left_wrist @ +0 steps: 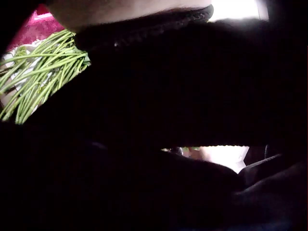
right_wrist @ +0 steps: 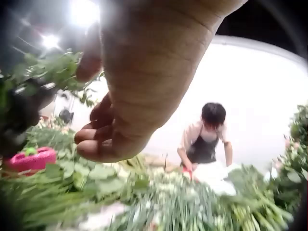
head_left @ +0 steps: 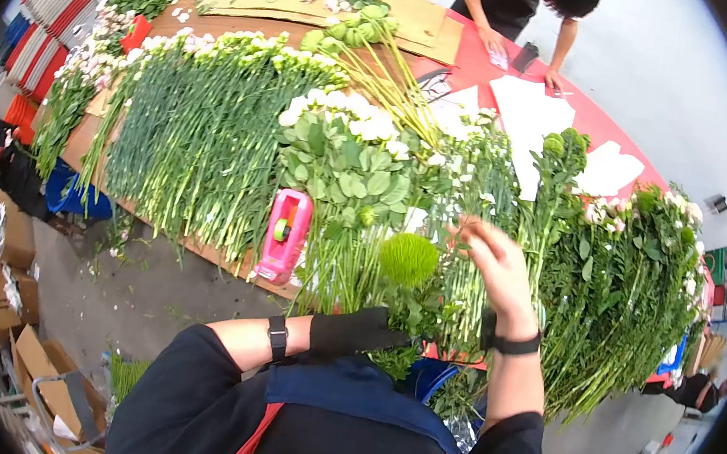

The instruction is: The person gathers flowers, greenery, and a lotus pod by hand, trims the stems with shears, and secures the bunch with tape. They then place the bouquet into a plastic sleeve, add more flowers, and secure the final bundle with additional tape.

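Note:
My left hand, in a black glove, grips a small leafy bunch of flowers low in front of my chest. A fluffy round green bloom tops the bunch, with leafy stems below it. In the right wrist view the dark gloved fingers wrap the bunch's stems. My right hand is raised just right of the bloom, its fingers loosely bent and holding nothing. The left wrist view is mostly dark, with green cut stems at its upper left.
A pink tape dispenser lies left of the bunch. Long rows of cut flowers cover the table's left, and leafy stems its right. White paper lies near another person across the table. A blue bucket stands below.

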The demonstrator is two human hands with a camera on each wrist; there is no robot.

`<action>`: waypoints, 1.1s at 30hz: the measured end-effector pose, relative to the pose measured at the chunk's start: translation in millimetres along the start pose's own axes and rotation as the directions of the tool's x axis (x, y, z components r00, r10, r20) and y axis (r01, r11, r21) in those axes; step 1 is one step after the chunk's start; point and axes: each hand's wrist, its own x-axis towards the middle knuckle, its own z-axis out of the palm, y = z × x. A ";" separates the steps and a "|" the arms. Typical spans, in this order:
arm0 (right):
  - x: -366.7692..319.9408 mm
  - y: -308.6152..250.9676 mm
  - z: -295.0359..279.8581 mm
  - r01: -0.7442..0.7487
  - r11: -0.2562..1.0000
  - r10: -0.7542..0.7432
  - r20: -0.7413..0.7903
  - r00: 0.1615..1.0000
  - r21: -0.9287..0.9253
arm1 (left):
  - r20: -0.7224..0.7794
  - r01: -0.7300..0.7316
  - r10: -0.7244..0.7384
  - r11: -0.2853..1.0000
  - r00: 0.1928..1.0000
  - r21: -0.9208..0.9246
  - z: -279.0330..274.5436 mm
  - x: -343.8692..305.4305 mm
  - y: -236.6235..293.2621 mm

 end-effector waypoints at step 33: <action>-16.7 -13.6 -1.4 0.363 0.686 -0.354 -0.148 0.924 0.631 | 0.051 -0.091 0.101 0.982 0.994 -0.167 0.3 -12.0 -2.2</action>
